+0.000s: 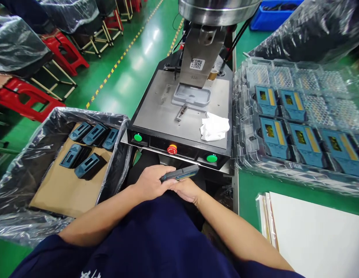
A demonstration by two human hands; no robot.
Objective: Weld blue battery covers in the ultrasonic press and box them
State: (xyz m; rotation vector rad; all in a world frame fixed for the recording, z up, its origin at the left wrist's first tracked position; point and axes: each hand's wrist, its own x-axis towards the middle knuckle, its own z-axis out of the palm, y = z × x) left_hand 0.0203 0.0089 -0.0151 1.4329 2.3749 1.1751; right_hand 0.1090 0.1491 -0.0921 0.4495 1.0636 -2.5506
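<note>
Both hands meet in front of my body, just below the press machine's front edge. My left hand (152,181) curls its fingers over a flat dark plastic part with a blue face (181,173), seen edge-on. My right hand (187,190) supports the same part from underneath, its fingers closed against it. On the machine's metal plate (159,112) sits a grey nest fixture (191,95), with nothing in it, under the press head (201,58).
A plastic-lined bin (20,181) at left holds several blue-and-black parts (81,160) on cardboard. Clear trays (298,116) with blue parts stand at right. A white cloth (214,126) lies on the plate. Green buttons (138,137) and a red stop button (171,149) line the front. White sheets (312,235) lie bottom right.
</note>
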